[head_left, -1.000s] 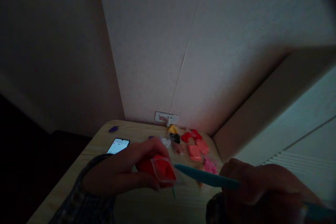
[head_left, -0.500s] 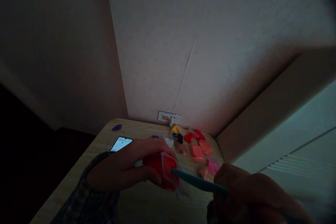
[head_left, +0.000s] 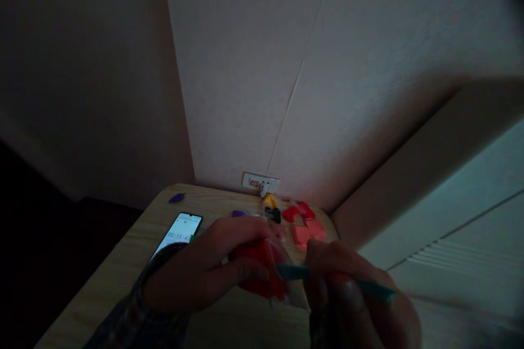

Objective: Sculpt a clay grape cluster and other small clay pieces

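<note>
My left hand (head_left: 204,278) is closed around a clear plastic bag of red modelling clay (head_left: 262,284), its thumb on the near side and its fingers over the top. In my right hand (head_left: 356,289) is a teal plastic clay knife (head_left: 292,272), pinched between thumb and fingers. The knife's tip meets the open, transparent edge of the bag, at the right side of the red clay. Whether the tip is inside the bag or only against it, I cannot tell. Something green (head_left: 196,236) shows partly behind my left hand.
A lit phone (head_left: 180,232) lies on the wooden table (head_left: 118,256) left of my hands. Toward the wall are a purple piece (head_left: 177,198) and packets in yellow (head_left: 270,201), black (head_left: 272,214), red (head_left: 306,211) and salmon (head_left: 314,230). A wall socket (head_left: 261,182) holds a plug.
My right hand has come left, closer to the bag, with the knife turned more level. The bag and my left hand have shifted slightly right. More of the phone shows.
</note>
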`<state>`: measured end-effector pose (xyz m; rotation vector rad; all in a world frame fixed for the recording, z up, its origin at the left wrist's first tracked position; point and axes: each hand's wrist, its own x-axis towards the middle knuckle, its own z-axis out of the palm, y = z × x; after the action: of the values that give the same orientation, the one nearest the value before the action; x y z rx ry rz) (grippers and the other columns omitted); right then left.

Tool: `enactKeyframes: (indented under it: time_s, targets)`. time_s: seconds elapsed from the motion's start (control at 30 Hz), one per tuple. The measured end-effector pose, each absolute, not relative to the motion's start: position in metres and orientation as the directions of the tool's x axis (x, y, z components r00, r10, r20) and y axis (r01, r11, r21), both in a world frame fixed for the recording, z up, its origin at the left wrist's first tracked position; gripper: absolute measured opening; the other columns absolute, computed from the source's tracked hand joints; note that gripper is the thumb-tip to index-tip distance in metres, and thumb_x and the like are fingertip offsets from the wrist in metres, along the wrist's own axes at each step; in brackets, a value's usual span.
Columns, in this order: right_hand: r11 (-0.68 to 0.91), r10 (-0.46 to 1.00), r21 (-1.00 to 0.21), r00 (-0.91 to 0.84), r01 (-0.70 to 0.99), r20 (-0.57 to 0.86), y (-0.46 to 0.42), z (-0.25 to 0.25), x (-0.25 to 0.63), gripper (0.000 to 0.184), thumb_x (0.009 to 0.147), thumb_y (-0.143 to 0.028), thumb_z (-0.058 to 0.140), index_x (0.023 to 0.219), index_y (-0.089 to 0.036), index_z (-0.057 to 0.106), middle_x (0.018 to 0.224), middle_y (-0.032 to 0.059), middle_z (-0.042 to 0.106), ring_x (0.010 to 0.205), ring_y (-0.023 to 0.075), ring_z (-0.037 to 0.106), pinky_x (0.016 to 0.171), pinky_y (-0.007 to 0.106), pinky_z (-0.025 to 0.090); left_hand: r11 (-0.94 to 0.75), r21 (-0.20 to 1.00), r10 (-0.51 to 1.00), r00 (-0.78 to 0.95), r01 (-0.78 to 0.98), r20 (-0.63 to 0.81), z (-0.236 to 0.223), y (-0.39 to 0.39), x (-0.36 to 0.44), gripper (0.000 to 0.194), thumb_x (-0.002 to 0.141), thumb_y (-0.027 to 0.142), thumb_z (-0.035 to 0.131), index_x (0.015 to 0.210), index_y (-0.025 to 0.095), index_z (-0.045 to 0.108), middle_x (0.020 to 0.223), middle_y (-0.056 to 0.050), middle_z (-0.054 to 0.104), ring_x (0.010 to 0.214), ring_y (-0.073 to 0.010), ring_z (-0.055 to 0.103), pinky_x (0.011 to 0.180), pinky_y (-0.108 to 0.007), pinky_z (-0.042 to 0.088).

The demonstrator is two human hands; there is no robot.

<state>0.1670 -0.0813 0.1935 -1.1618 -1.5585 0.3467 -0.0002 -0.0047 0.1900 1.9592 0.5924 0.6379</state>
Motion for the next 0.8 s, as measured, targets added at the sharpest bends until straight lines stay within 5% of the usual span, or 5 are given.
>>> enactKeyframes:
  time_s: [0.33,0.47,0.6,0.8]
  targets:
    - [0.454,0.86,-0.852,0.119,0.263,0.495,-0.07,0.184,0.172,0.037,0.093,-0.04,0.04,0.063,-0.02,0.049,0.057,-0.0014,0.047,0.052,0.0109,0.045,0.048,0.024,0.036,-0.24,0.97,0.791,0.585,0.028,0.179,0.187,-0.003,0.018,0.008,0.074,0.027,0.067,0.073,0.019,0.064,0.075,0.003,0.065,0.073,-0.014,0.059,0.067,-0.022,0.045]
    - [0.43,0.869,-0.89,0.197,0.153,0.454,-0.069,0.183,0.181,0.028,0.091,-0.036,0.046,0.072,-0.021,0.06,0.056,-0.0023,0.048,0.049,0.0102,0.045,0.043,0.021,0.035,-0.039,0.995,0.859,0.506,-0.09,0.079,0.187,0.0,0.017,0.033,0.062,0.027,0.076,0.091,0.022,0.062,0.076,0.003,0.066,0.065,-0.0139,0.06,0.058,-0.022,0.046]
    - [0.433,0.821,-0.837,0.236,0.336,0.519,-0.071,0.188,0.19,0.004,0.082,-0.026,0.061,0.083,-0.026,0.065,0.077,-0.0021,0.062,0.054,0.0085,0.054,0.046,0.018,0.042,-0.032,0.991,0.885,0.456,-0.133,0.09,0.187,0.002,0.004,0.038,0.059,0.028,0.079,0.093,0.022,0.064,0.086,-0.002,0.07,0.075,-0.019,0.064,0.065,-0.027,0.051]
    - [0.32,0.883,-0.72,0.081,0.616,0.462,-0.068,0.19,0.187,0.019,0.091,-0.028,0.047,0.085,-0.021,0.064,0.071,-0.0004,0.064,0.061,0.0127,0.059,0.054,0.022,0.044,-0.159,0.984,0.937,0.303,-0.077,0.175,0.186,0.002,0.003,0.018,0.073,0.03,0.068,0.087,0.019,0.067,0.087,-0.003,0.072,0.086,-0.022,0.065,0.078,-0.032,0.051]
